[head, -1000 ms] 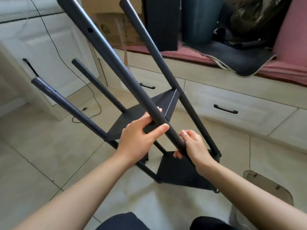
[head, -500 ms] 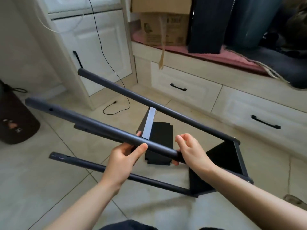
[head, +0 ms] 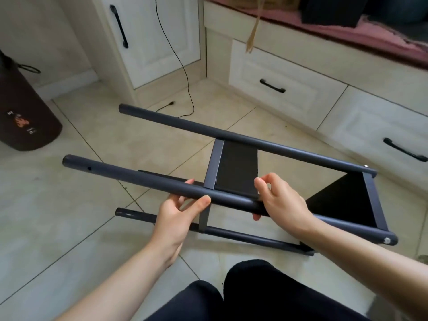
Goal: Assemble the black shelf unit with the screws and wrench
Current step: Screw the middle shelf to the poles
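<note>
Black shelf unit [head: 234,167]: part-built, lay tipped on its side above the tiled floor [head: 69,228], poles level, two panels fitted at the right end. Near pole [head: 139,178]: carried by me. My left hand [head: 178,214] cupped it from below, thumb over the top; my right hand [head: 281,198] curled round it beside the middle panel, likely to steady the frame for turning. Free pole ends pointed left, open holes showing. Brown bin [head: 25,117] stood well apart; drawers [head: 284,91] near behind.
</note>
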A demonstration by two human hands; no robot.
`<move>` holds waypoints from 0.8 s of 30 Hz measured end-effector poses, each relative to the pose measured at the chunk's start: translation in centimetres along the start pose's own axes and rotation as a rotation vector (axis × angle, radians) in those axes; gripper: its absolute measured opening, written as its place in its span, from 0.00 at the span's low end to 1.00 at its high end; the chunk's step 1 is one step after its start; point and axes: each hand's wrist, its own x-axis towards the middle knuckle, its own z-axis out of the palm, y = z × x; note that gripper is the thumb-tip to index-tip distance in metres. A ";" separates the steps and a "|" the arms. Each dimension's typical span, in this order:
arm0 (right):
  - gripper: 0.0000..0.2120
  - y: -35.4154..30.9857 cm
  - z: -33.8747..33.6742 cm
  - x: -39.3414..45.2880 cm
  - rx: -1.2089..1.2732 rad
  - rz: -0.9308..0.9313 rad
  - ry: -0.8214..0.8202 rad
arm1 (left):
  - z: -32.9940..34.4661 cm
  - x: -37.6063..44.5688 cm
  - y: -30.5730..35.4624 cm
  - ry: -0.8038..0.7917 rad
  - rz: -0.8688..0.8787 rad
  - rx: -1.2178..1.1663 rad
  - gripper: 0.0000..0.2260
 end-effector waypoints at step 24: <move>0.11 -0.2 2.2 -3.0 -0.121 -0.087 -0.112 | -3.0 -4.1 -3.1 0.078 -0.020 -0.018 0.35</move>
